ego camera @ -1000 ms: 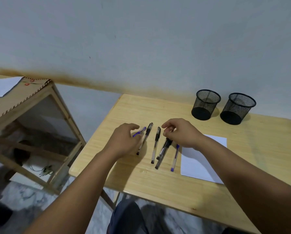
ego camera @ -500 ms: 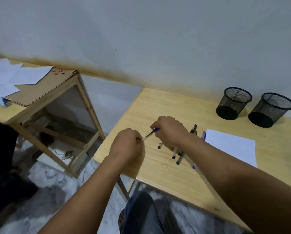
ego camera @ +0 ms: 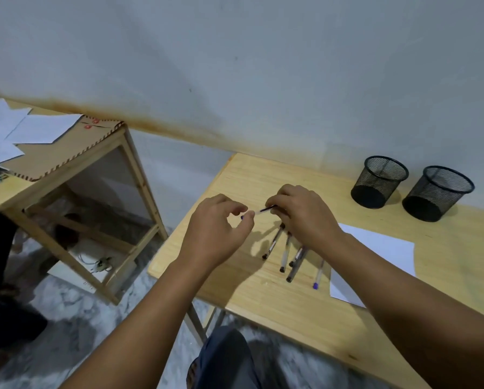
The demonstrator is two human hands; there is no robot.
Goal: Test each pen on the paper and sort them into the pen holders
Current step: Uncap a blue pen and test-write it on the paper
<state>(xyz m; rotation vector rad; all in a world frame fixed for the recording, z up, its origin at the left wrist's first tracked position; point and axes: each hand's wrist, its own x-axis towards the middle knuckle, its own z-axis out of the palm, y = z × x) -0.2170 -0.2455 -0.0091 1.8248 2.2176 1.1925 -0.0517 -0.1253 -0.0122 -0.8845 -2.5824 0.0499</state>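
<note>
My right hand (ego camera: 305, 217) grips the dark end of a pen (ego camera: 260, 211) a little above the wooden table (ego camera: 263, 299). My left hand (ego camera: 217, 231) pinches that pen's other end, where a small blue tip shows. Whether a cap has come off I cannot tell. Several more pens (ego camera: 287, 252) lie side by side under and in front of my right wrist, one with a blue end (ego camera: 318, 275). A white sheet of paper (ego camera: 381, 256) lies to their right. Two black mesh pen holders (ego camera: 379, 181) (ego camera: 438, 192) stand at the back right by the wall.
A lower wooden side table (ego camera: 66, 175) with loose papers and a brown envelope stands to the left, across a gap. Marble floor and my knee (ego camera: 224, 360) show below the table's front edge. The grey wall runs right behind the holders.
One pen has left the row and now spans between both hands. My hands have drawn slightly apart since half a second ago. The view has also shifted.
</note>
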